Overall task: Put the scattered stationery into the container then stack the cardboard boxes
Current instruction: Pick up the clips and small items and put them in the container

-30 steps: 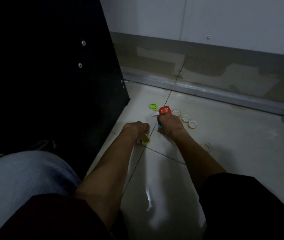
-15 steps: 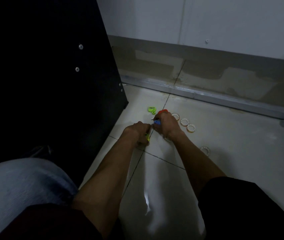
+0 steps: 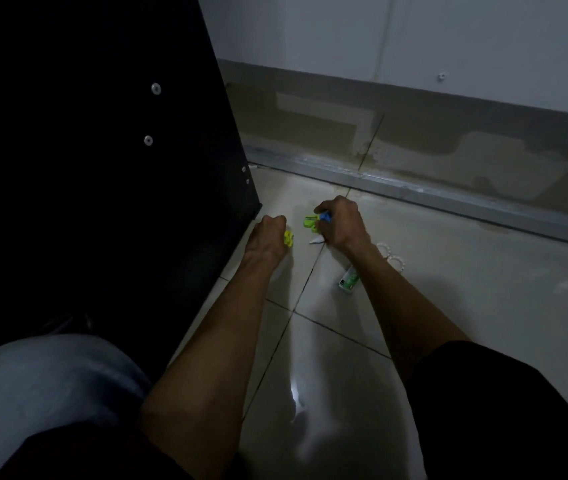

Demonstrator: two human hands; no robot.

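On the pale tiled floor (image 3: 449, 323), close beside a tall black cabinet panel (image 3: 102, 202), both hands work low near the wall. The left hand (image 3: 267, 239) is curled into a loose fist with a yellow-green plastic piece (image 3: 288, 239) pinched at its fingertips, just above the tile. The right hand (image 3: 343, 223) lies a little nearer the wall, its fingers bent around a blue item (image 3: 326, 216). A bright green clip (image 3: 310, 223) sits at its fingertips, touching them, though I cannot tell whether it is gripped too. A white pointed tip (image 3: 316, 240) pokes out from under that hand by the grout line. Beside the right forearm a green-and-white tube (image 3: 348, 280) lies flat on the floor. Just past the wrist two white rings (image 3: 395, 261) lie next to each other, partly hidden by the arm. A metal strip (image 3: 449, 199) runs along the foot of the wall. A knee in light denim (image 3: 40, 393) fills the lower left corner, and a black sleeve (image 3: 518, 410) covers the right upper arm.
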